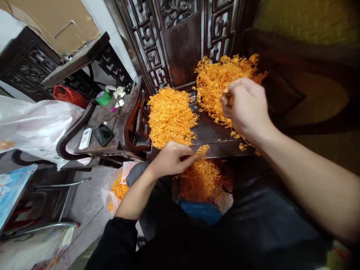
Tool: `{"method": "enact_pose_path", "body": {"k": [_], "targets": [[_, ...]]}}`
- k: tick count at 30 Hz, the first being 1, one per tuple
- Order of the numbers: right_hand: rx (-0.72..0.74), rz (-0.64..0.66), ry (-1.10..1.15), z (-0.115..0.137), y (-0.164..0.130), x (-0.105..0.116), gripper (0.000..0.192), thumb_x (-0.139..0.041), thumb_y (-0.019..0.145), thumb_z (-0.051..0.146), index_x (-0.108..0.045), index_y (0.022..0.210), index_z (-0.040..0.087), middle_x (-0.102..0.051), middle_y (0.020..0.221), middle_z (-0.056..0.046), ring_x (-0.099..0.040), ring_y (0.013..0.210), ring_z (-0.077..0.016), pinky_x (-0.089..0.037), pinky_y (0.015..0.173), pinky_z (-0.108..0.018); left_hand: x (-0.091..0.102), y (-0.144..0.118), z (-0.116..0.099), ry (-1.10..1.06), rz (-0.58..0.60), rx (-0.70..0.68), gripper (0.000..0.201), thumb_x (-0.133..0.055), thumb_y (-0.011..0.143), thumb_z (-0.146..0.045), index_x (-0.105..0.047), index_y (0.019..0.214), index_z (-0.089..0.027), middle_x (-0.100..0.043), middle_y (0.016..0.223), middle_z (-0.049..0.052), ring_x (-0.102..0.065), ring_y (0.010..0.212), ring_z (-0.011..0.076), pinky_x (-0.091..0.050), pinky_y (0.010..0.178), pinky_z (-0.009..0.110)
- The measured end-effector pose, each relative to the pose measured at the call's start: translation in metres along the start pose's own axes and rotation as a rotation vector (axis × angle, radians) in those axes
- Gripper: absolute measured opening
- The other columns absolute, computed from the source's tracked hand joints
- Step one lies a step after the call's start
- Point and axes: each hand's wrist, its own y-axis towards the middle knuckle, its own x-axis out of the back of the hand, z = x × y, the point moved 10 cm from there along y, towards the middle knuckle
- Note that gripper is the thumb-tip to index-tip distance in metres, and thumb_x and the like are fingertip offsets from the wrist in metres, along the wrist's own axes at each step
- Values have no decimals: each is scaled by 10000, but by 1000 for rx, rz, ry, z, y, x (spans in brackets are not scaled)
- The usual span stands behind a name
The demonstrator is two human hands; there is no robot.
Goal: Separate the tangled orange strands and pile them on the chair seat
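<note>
The left hand (170, 159) pinches a small tuft of orange strands (202, 150) at the front edge of the dark wooden counter (210, 131), over a bag of more strands (201, 180). The right hand (246, 107) closes on strands from the loose far pile (222, 80) (the tidier pile (171, 114) lies left). Best to keep each pinch small and light, so nothing scatters.

Orange strands (171, 114) — two loose heaps on dark wood, more bagged below.
</note>
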Motion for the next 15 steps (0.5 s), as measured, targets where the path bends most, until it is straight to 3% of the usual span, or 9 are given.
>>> {"method": "enact_pose_path", "body": {"k": [3, 6, 8, 11, 15], "targets": [[-214, -41, 236, -13, -14, -3, 307, -570, 894, 263, -333, 699, 252, -351, 565, 47, -217, 453, -92, -59, 496, -313, -6, -1, 13, 17, 85, 44, 343, -773, 866, -486, -694, 729, -181, -637, 664, -15, -554, 616, 102, -387, 605, 243], [-282, -12, 251, -15, -24, -10, 308, -566, 896, 222, -360, 668, 238, -373, 549, 47, -230, 444, -71, -85, 485, -306, -1, -1, 19, -50, 94, 67, 351, -836, 785, -518, -751, 808, -178, -716, 747, 15, -622, 683, 128, -436, 658, 250], [-287, 4, 211, -17, -24, -10, 261, -561, 890, 184, -441, 661, 221, -467, 570, 29, -283, 432, -60, -127, 468, -290, 6, -2, 22, -124, 63, 103, 313, -792, 845, -490, -769, 826, -178, -740, 778, 29, -649, 714, 136, -460, 694, 253], [-273, 101, 135, -23, -23, -15, 181, -580, 889, 188, -606, 710, 179, -639, 684, -32, -315, 415, -54, -167, 437, -285, 25, -6, 41, -239, -109, 253, 385, -646, 959, -494, -765, 779, -176, -708, 724, 26, -611, 662, 124, -454, 652, 247], [-276, 306, 78, -31, -33, -38, 129, -667, 893, 281, -718, 898, 163, -691, 758, -46, -305, 437, -59, -163, 424, -285, 41, -22, 78, -521, -416, 492, 466, -640, 926, -600, -725, 754, -175, -527, 583, -23, -402, 484, 77, -325, 474, 224]]}}
